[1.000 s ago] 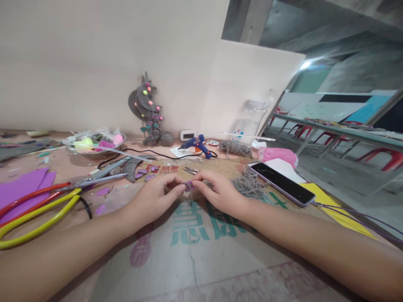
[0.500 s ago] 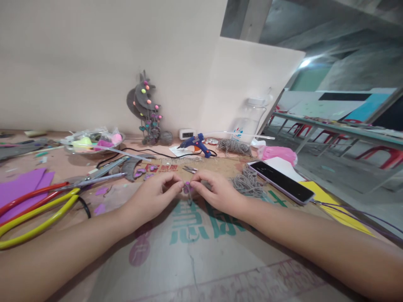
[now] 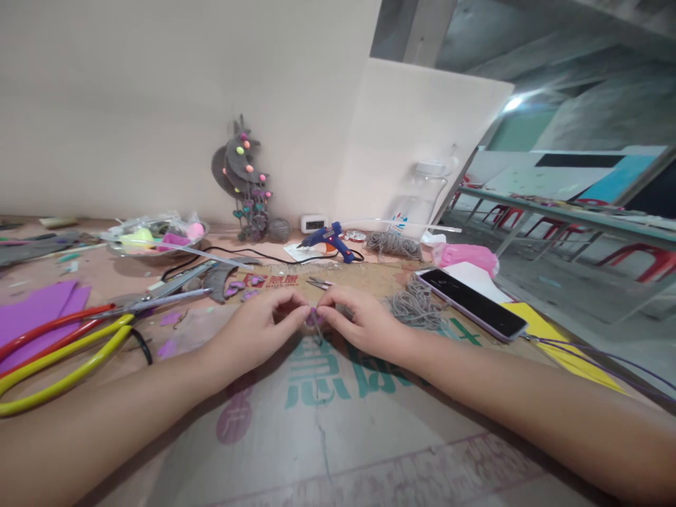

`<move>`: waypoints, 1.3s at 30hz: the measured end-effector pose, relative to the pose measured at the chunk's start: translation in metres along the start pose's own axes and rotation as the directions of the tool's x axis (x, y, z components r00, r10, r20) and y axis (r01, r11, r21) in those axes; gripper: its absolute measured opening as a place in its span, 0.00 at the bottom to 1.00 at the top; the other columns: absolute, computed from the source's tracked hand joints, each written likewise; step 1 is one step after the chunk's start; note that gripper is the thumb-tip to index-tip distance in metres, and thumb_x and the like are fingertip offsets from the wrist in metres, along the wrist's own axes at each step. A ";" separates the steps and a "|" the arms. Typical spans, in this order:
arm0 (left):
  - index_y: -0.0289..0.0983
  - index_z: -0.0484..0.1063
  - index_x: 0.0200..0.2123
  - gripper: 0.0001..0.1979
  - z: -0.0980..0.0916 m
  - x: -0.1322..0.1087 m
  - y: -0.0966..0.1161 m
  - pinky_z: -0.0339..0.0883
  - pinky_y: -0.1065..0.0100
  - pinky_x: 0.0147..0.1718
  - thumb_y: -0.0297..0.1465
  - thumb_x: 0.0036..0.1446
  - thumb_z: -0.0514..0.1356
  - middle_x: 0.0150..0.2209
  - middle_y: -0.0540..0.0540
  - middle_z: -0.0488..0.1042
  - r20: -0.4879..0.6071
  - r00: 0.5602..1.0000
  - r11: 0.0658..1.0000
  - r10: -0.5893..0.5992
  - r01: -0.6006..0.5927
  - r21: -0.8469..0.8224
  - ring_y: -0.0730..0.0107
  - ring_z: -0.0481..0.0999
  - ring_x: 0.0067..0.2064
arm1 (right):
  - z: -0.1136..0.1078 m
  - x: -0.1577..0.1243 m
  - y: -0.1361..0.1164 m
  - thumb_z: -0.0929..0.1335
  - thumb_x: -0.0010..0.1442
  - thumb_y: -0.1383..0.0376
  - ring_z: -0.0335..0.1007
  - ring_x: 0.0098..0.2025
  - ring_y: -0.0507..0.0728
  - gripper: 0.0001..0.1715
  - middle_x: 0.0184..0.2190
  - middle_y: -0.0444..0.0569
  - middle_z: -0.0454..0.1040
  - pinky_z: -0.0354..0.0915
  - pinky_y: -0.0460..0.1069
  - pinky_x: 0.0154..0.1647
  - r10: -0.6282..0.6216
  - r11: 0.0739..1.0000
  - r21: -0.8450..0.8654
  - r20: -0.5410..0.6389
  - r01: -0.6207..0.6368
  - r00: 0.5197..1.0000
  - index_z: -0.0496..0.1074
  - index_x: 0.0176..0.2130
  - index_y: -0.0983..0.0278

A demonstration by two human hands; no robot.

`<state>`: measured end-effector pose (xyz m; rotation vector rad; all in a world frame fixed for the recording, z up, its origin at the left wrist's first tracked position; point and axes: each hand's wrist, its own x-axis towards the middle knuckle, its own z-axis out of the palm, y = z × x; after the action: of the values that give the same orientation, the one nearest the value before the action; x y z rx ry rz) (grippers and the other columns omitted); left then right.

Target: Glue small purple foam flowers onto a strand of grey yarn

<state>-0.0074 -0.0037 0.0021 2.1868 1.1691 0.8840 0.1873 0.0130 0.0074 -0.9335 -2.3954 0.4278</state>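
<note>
A small purple felt piece [image 3: 313, 318] is pinched between both hands over the cardboard, with a short grey yarn end [image 3: 318, 336] hanging below it. My left hand [image 3: 264, 320] grips it from the left with thumb and forefinger. From the other side, the fingertips of my right hand [image 3: 362, 320] close on it too, nearly meeting the left ones. Its exact shape is mostly hidden by the fingers. Just beyond the hands lie small scissors [image 3: 319, 284], partly covered. Several purple felt hearts [image 3: 235, 287] rest near a grey felt crescent [image 3: 216, 283] beyond my left hand.
A blue glue gun [image 3: 332, 241] stands at the back. Large red- and yellow-handled scissors [image 3: 113, 315] lie left on purple sheets [image 3: 39, 313]. Grey yarn [image 3: 417, 304] and a phone [image 3: 470, 303] are right. A decorated grey moon hanging [image 3: 243, 176] leans against the wall.
The fingertips of both hands have drawn slightly closer around the purple felt piece, which now shows less. Everything else stays in place.
</note>
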 end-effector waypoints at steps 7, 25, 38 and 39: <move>0.36 0.68 0.27 0.15 -0.003 0.000 0.003 0.59 0.70 0.29 0.36 0.61 0.48 0.26 0.51 0.70 -0.007 1.000 1.000 -0.005 0.005 0.026 0.70 0.68 0.30 | 0.001 0.000 0.000 0.60 0.63 0.63 0.66 0.33 0.52 0.12 0.28 0.47 0.72 0.61 0.46 0.36 0.008 1.000 -0.017 -0.057 -0.009 0.998 0.69 0.32 0.66; 0.36 0.70 0.29 0.10 0.000 0.000 0.001 0.62 0.70 0.30 0.33 0.58 0.52 0.28 0.49 0.73 0.003 1.000 1.000 -0.020 0.020 -0.012 0.70 0.71 0.31 | -0.016 0.010 0.021 0.64 0.60 0.64 0.66 0.45 0.58 0.13 0.42 0.54 0.72 0.61 0.53 0.47 -0.047 0.958 -0.287 -0.122 0.010 0.991 0.70 0.45 0.66; 0.36 0.72 0.30 0.10 -0.001 -0.001 0.005 0.64 0.69 0.32 0.32 0.57 0.53 0.29 0.48 0.76 0.008 0.999 0.999 -0.034 0.034 -0.033 0.68 0.73 0.32 | -0.019 0.014 0.039 0.59 0.63 0.69 0.68 0.37 0.56 0.14 0.35 0.52 0.74 0.61 0.49 0.38 0.062 0.940 -0.325 -0.141 -0.105 0.988 0.71 0.42 0.66; 0.36 0.71 0.30 0.10 -0.001 0.000 0.004 0.64 0.69 0.32 0.32 0.57 0.53 0.29 0.48 0.75 0.008 0.999 0.999 -0.036 0.037 -0.023 0.68 0.73 0.32 | -0.020 0.014 0.038 0.57 0.63 0.69 0.68 0.37 0.55 0.15 0.36 0.51 0.74 0.61 0.49 0.38 0.064 0.959 -0.258 -0.211 -0.118 0.976 0.69 0.44 0.66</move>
<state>-0.0060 -0.0061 0.0054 2.1422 1.1858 0.8685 0.2098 0.0518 0.0114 -1.1516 -2.2658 0.0349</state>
